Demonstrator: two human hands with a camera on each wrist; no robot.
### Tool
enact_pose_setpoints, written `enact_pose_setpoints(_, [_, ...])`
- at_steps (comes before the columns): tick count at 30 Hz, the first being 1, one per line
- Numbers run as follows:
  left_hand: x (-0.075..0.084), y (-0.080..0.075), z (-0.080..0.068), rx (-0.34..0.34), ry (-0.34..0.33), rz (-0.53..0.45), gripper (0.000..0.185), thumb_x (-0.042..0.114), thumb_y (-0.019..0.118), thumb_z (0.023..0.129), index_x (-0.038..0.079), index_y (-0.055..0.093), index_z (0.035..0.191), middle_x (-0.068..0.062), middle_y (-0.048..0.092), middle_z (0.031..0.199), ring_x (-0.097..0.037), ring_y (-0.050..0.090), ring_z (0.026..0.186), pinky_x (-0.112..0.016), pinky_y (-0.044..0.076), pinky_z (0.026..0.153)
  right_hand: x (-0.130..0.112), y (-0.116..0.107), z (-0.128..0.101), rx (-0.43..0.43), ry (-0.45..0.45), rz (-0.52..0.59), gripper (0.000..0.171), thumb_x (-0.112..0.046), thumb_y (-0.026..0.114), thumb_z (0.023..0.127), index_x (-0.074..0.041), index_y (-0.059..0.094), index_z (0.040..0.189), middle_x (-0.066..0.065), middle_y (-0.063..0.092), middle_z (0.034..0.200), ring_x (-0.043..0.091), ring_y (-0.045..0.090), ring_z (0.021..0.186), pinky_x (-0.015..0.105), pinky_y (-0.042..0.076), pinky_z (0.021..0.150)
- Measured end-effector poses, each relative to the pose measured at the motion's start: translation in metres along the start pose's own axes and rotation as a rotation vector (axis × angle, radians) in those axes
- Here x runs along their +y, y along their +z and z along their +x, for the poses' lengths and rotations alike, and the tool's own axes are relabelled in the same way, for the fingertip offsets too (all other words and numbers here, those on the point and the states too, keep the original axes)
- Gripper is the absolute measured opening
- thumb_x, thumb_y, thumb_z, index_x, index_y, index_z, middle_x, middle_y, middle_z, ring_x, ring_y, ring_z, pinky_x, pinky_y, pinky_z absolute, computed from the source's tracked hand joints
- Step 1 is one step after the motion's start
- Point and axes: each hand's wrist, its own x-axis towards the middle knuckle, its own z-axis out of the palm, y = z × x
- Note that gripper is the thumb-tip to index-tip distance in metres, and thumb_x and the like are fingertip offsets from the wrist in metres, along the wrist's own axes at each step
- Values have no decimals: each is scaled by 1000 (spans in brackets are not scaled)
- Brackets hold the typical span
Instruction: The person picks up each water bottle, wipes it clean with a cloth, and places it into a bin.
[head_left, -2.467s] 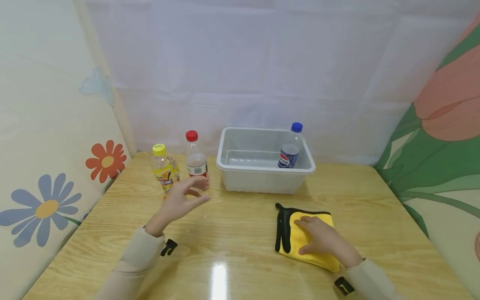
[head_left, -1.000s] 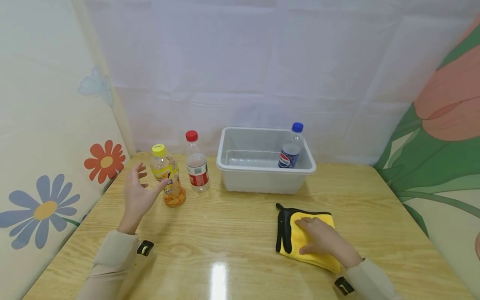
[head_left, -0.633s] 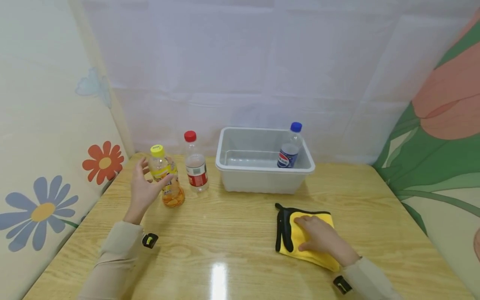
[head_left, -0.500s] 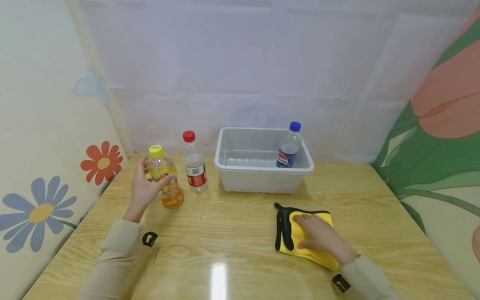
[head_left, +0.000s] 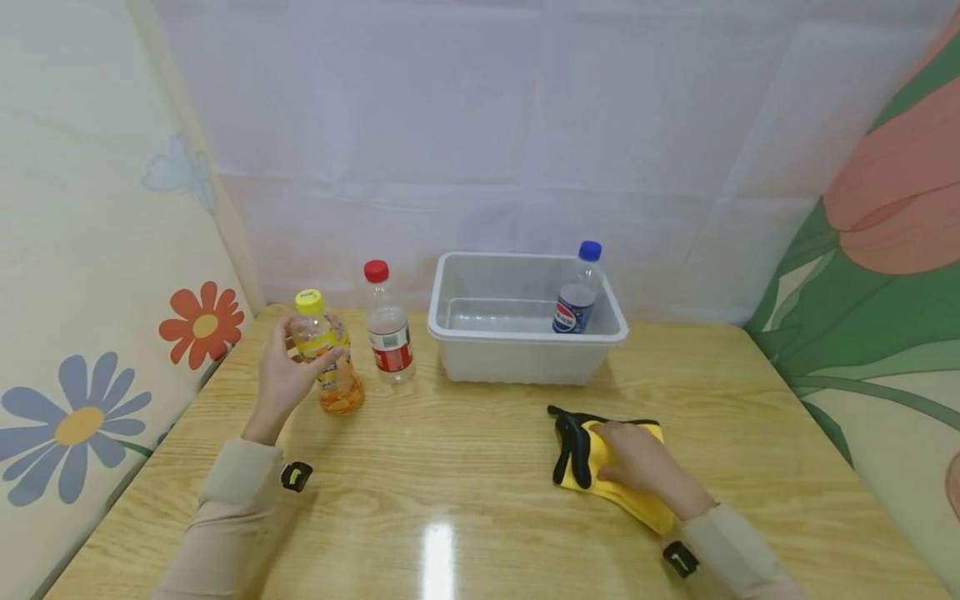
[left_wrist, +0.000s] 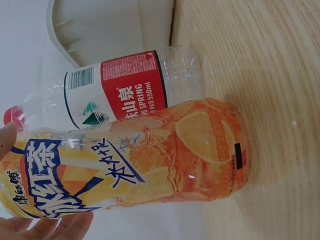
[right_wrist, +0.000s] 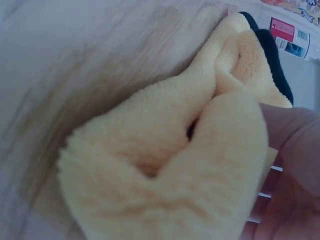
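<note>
My left hand [head_left: 283,382] curls round the upper part of an iced tea bottle [head_left: 341,393] with a yellow cap. In the left wrist view this bottle [left_wrist: 165,165] shows orange liquid at its base, near the wood, with fingers [left_wrist: 55,227] behind the label. My right hand [head_left: 643,460] grips a yellow cloth [head_left: 637,504] with black trim, bunching it between thumb and fingers. Up close in the right wrist view, the fuzzy cloth [right_wrist: 165,165] bulges into folds beside the palm [right_wrist: 300,165], over a shadow on the table.
A red-capped water bottle [head_left: 392,346] stands just right of the iced tea. Behind, a grey plastic bin [head_left: 517,337] holds a blue-capped Pepsi bottle [head_left: 573,310] at its right end. White fabric [head_left: 480,125] backs the wooden table [head_left: 435,467]; flowered panels flank it.
My left hand moved left away from the red-capped bottle, then closed round the iced tea bottle. The right hand, earlier lying on the flat cloth, has gathered it into folds.
</note>
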Motion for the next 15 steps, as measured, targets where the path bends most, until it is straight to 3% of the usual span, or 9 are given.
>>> enact_pose_setpoints(6, [7, -1, -8, -2, 40, -2, 73, 25, 73, 78, 2, 31, 133, -21, 46, 121, -34, 44, 111, -52, 44, 89, 4, 2, 1, 42, 34, 31, 49, -13, 79, 66, 7, 59, 106, 20, 63, 98, 35, 60, 87, 47, 50, 76])
enact_pose_setpoints(9, [10, -1, -13, -2, 72, -5, 70, 22, 73, 78, 1, 33, 131, -21, 47, 119, -34, 45, 110, -52, 45, 88, 6, 1, 1, 78, 35, 42, 41, -10, 78, 67, 2, 60, 101, 13, 64, 90, 28, 60, 78, 42, 52, 68])
enact_pose_setpoints(15, [15, 1, -21, -19, 141, -6, 64, 18, 75, 76, 2, 39, 126, -19, 51, 114, -33, 48, 106, -49, 48, 82, 7, -4, 0, 126, 21, 90, 29, -4, 75, 67, -4, 62, 93, 2, 61, 75, 15, 52, 64, 32, 44, 55])
